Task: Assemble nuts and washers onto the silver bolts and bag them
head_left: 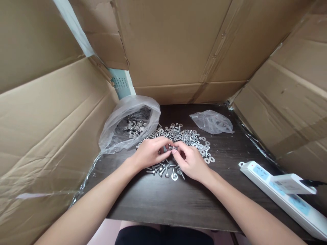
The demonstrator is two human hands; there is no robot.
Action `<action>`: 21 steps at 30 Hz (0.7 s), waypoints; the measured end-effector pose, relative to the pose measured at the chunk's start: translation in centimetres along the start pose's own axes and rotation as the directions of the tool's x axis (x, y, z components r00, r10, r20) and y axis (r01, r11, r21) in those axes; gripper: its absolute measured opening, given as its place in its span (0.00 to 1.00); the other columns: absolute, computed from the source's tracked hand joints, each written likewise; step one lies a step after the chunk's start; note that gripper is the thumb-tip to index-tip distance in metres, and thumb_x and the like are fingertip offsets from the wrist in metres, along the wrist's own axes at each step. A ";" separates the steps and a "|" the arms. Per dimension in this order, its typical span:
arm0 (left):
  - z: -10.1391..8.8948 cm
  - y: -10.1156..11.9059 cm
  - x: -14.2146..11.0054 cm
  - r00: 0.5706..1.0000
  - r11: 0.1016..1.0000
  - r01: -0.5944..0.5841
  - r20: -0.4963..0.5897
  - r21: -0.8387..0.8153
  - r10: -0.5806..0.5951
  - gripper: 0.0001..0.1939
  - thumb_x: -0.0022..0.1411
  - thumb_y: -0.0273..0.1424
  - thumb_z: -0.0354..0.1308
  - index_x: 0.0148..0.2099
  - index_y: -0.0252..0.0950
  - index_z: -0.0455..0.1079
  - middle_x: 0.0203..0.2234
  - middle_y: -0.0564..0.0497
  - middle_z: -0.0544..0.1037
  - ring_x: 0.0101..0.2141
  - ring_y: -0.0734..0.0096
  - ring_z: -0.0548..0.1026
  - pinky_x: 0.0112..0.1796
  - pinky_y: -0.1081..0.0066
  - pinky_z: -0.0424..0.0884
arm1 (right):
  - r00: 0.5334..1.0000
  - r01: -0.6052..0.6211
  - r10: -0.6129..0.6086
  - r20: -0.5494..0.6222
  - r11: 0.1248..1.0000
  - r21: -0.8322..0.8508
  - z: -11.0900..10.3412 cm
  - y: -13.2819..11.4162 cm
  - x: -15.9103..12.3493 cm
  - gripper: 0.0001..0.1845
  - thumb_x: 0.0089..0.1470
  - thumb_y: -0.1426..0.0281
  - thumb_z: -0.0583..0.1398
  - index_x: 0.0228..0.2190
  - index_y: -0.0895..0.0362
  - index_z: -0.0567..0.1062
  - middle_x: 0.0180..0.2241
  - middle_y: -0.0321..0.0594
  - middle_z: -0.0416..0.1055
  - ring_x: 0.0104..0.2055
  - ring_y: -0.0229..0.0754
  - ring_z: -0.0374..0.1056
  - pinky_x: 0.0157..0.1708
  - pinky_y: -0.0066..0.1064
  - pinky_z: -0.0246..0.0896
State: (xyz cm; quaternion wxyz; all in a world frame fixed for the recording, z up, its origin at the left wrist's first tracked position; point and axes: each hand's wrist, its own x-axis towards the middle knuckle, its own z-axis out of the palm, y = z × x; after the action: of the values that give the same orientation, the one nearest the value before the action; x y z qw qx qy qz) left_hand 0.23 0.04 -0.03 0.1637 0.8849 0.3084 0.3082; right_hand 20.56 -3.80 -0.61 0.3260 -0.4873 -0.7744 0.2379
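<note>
Smooth bare forearms [102,194] lead to my left hand [150,151] and right hand [191,162], narrowly pinching one silver metal bolt [173,148] near flat silver ring washers [190,136].

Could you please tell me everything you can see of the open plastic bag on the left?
The plastic bag is translucent, whitish and crinkled, its wide mouth open with a broad rim. It rests on the dark table by the left cardboard wall, with metal fasteners inside. Loose hardware lies close to its right side; whether they touch is unclear.
</note>
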 end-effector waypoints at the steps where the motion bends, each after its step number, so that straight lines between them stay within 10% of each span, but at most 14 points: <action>1: 0.0 0.0 0.0 1.000 1.000 0.002 -0.001 -0.001 -0.002 0.08 0.68 0.32 0.59 0.47 0.37 0.73 0.35 0.51 0.79 0.31 0.74 0.77 0.31 0.76 0.70 | 1.000 0.001 -0.001 0.003 1.000 -0.002 0.0 0.0 0.0 0.09 0.65 0.67 0.53 0.38 0.55 0.73 0.22 0.32 0.67 0.21 0.37 0.61 0.25 0.29 0.51; 21: -0.1 -0.1 0.0 1.000 1.000 -0.004 -0.008 0.015 0.004 0.07 0.67 0.31 0.59 0.46 0.36 0.73 0.34 0.52 0.79 0.29 0.75 0.76 0.31 0.76 0.69 | 1.000 -0.005 0.005 0.007 1.000 0.011 0.0 0.0 0.0 0.12 0.67 0.66 0.53 0.41 0.56 0.74 0.24 0.34 0.70 0.23 0.38 0.64 0.27 0.29 0.54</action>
State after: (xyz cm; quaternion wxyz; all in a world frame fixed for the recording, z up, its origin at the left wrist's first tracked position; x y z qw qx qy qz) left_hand 0.17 0.13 0.00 0.1550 0.8855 0.3097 0.3098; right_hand 20.59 -3.81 -0.59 0.3253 -0.4864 -0.7730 0.2449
